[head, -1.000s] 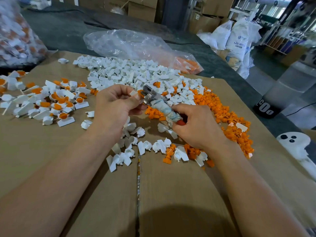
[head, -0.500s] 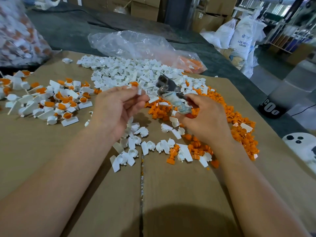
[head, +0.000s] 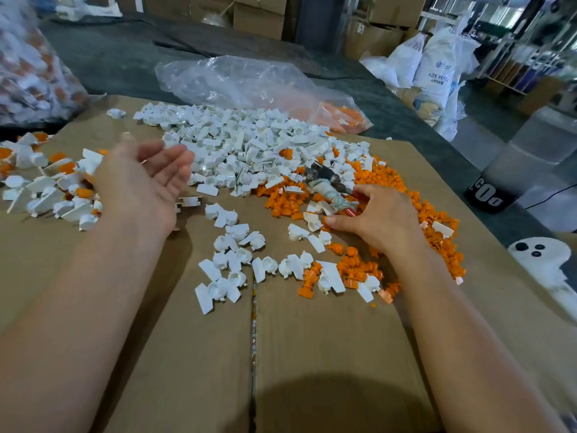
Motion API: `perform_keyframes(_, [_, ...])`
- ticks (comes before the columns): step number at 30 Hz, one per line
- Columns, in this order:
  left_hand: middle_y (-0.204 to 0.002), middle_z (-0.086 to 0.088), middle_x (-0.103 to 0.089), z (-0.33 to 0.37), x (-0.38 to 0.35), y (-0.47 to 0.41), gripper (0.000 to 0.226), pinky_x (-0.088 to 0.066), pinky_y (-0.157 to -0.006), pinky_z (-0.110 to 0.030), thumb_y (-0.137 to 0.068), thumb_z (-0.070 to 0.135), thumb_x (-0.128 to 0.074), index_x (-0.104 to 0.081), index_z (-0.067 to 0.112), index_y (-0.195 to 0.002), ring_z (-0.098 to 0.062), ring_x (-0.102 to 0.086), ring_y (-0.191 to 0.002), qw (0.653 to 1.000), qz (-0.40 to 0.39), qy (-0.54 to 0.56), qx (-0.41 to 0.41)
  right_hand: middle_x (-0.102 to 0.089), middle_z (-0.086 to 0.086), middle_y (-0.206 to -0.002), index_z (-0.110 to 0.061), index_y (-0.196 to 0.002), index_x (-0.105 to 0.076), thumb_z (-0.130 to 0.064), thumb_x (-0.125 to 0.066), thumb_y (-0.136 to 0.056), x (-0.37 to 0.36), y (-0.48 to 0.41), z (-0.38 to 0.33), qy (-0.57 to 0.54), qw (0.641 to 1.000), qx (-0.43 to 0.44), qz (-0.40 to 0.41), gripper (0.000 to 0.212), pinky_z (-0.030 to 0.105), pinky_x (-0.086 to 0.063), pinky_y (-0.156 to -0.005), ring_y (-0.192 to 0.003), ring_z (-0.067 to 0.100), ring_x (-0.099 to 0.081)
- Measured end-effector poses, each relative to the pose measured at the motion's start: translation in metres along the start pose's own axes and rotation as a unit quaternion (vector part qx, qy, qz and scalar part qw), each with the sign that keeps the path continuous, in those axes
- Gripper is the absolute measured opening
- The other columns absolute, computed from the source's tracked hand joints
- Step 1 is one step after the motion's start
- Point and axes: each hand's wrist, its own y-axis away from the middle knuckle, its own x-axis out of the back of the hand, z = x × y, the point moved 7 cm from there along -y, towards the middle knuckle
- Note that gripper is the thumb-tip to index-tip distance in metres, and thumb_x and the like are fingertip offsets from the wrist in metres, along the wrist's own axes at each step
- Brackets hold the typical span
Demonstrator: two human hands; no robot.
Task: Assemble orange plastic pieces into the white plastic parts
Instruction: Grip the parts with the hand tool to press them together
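My left hand (head: 146, 179) is palm up with fingers spread, holding nothing, just right of the pile of assembled white-and-orange pieces (head: 46, 182). My right hand (head: 371, 217) is low over the orange pieces (head: 402, 198) and grips a metal tool with a cloth-wrapped handle (head: 327, 185); its thumb and fingers touch a white part on the cardboard. A big heap of white parts (head: 243, 145) lies at the back centre. Loose white parts (head: 237, 260) are scattered near the middle.
Everything lies on flattened cardboard (head: 281, 354) with a centre seam. A clear plastic bag (head: 243, 82) lies behind the heaps, another bag of parts (head: 28, 70) at the far left. The cardboard's right edge drops toward the floor, where sacks (head: 437, 76) stand.
My left hand swung left and opened, no longer holding the assembled piece. My right hand came down with the tool onto the orange pieces.
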Motion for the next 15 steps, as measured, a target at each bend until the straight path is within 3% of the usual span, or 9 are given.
perform_keyframes(2, [-0.056, 0.004, -0.067, 0.001, -0.01, 0.006, 0.019, -0.042, -0.041, -0.016, -0.095, 0.024, -0.048, -0.055, 0.017, -0.079, -0.006, -0.061, -0.045, 0.977, -0.028, -0.205, -0.048, -0.058, 0.004, -0.125, -0.014, -0.125, -0.054, -0.057, -0.073, -0.063, -0.001, 0.0, 0.001, 0.005, 1.0, 0.001, -0.006, 0.077, 0.03, -0.036, -0.079, -0.113, 0.023, -0.052])
perform_keyframes(3, [-0.058, 0.005, -0.067, 0.002, -0.016, 0.01, 0.015, -0.041, -0.04, -0.015, -0.091, 0.023, -0.056, -0.057, 0.02, -0.077, -0.006, -0.059, -0.044, 0.944, -0.049, -0.313, -0.093, -0.057, 0.004, -0.126, -0.014, -0.127, -0.052, -0.057, -0.073, -0.063, -0.003, -0.001, 0.001, 0.008, 1.0, 0.001, -0.012, 0.08, 0.031, -0.038, -0.081, -0.115, 0.023, -0.051])
perform_keyframes(6, [-0.074, 0.002, -0.064, -0.003, -0.036, 0.027, 0.016, -0.048, -0.059, -0.023, -0.084, 0.031, -0.066, -0.06, 0.023, -0.071, -0.014, -0.061, -0.064, 0.773, -0.117, -0.576, -0.239, -0.053, 0.003, -0.132, -0.014, -0.132, -0.047, -0.059, -0.071, -0.063, -0.007, -0.003, 0.003, 0.022, 0.999, -0.002, -0.034, 0.086, 0.033, -0.039, -0.091, -0.12, 0.022, -0.048])
perform_keyframes(8, [-0.074, 0.005, -0.059, -0.01, -0.04, 0.033, 0.019, -0.045, -0.067, -0.03, -0.082, 0.039, -0.066, -0.061, 0.022, -0.074, -0.016, -0.058, -0.073, 0.701, -0.13, -0.65, -0.262, -0.053, 0.004, -0.131, -0.014, -0.132, -0.047, -0.06, -0.07, -0.064, -0.008, -0.004, 0.003, 0.026, 0.999, -0.004, -0.048, 0.086, 0.033, -0.039, -0.09, -0.119, 0.023, -0.048])
perform_keyframes(12, [-0.073, 0.01, -0.053, -0.021, -0.041, 0.032, 0.019, -0.047, -0.07, -0.032, -0.079, 0.04, -0.068, -0.057, 0.025, -0.078, -0.016, -0.055, -0.079, 0.642, -0.149, -0.715, -0.233, -0.05, 0.008, -0.13, -0.014, -0.133, -0.045, -0.063, -0.067, -0.064, -0.013, -0.004, 0.004, 0.046, 0.996, -0.005, -0.075, 0.087, 0.035, -0.037, -0.092, -0.118, 0.025, -0.045])
perform_keyframes(15, [-0.078, 0.006, -0.057, -0.027, -0.041, 0.032, 0.014, -0.043, -0.066, -0.028, -0.08, 0.032, -0.068, -0.061, 0.021, -0.086, -0.014, -0.054, -0.077, 0.632, -0.161, -0.724, -0.225, -0.046, 0.009, -0.132, -0.015, -0.135, -0.041, -0.065, -0.065, -0.065, -0.015, -0.004, 0.004, 0.063, 0.994, -0.003, -0.088, 0.089, 0.036, -0.034, -0.096, -0.121, 0.025, -0.042])
